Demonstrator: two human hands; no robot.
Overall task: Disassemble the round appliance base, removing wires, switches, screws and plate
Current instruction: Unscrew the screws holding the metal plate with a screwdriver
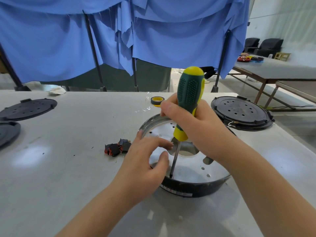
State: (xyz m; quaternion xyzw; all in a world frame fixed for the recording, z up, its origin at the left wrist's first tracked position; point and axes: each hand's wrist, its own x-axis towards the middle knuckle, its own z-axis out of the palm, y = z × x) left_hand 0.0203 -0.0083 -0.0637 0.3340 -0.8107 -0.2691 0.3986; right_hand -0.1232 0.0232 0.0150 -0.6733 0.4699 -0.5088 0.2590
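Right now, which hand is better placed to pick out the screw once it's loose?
Left hand: its open fingers sit beside the screwdriver tip on the plate. The right hand grips the handle.

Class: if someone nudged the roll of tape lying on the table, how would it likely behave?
The roll of tape lies flat on the table, so it would probably slide, not roll. It looks small and hollow, so likely light. Stood on edge, its round shape would probably roll.

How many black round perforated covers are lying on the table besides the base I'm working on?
3: one at far left, one partly cut off at the left edge, one at right behind the right hand.
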